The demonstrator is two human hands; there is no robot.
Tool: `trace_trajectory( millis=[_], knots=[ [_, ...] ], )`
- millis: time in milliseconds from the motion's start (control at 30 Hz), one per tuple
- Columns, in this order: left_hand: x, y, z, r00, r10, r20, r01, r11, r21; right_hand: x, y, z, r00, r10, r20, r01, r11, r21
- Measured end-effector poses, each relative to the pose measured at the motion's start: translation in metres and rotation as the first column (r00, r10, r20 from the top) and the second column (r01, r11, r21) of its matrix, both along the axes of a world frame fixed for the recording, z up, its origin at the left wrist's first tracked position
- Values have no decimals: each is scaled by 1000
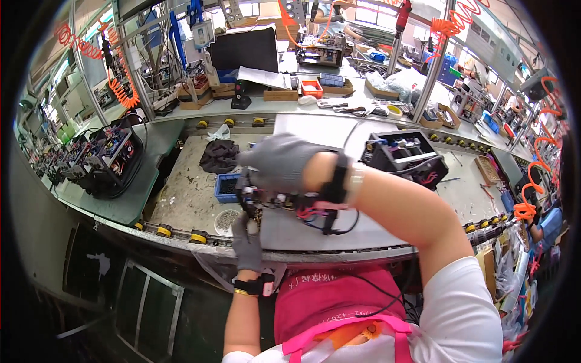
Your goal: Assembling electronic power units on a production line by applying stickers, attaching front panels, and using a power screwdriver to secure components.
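Observation:
In front of me on the work surface stands an electronic unit [281,201] with exposed parts and pink and black wires, partly hidden under my right arm. My right hand [278,162], in a grey glove, reaches across its top with the fingers curled down at the left end; what they hold is hidden and slightly blurred. My left hand [247,245], also gloved, is at the near left corner, its fingertips closed on the unit's dark edge. Beside it sit a round white dish [226,222] of small metal parts and a blue bin [226,189] of dark small parts.
Another black-framed unit [405,158] stands to the right, and several more units [100,158] fill the green bench at left. A dark cloth [219,156] lies behind the blue bin. Rollers [198,236] line the front edge. An orange tray [311,89] sits on the far shelf.

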State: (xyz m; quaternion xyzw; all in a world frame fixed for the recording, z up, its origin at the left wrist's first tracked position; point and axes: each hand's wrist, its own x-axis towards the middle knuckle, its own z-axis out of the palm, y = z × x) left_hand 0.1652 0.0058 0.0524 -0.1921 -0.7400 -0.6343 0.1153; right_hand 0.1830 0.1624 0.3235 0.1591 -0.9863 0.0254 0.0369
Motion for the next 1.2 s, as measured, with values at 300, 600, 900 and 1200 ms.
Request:
trace_trajectory(
  millis=[300,600,900,1200],
  knots=[
    [-139,-46,29,948,318,-6,-311,921,-235,153,198,-57,850,-445,-280,397,893,-213],
    [-165,-40,96,989,135,-65,-145,755,-640,225,193,-149,903,-266,-336,235,963,-131],
    [-155,-17,144,980,-69,187,188,625,-757,446,131,-253,810,-330,485,457,873,-169],
    [-159,0,126,890,-243,385,352,903,-245,381,159,-204,888,-452,82,425,742,-519]
  ],
)
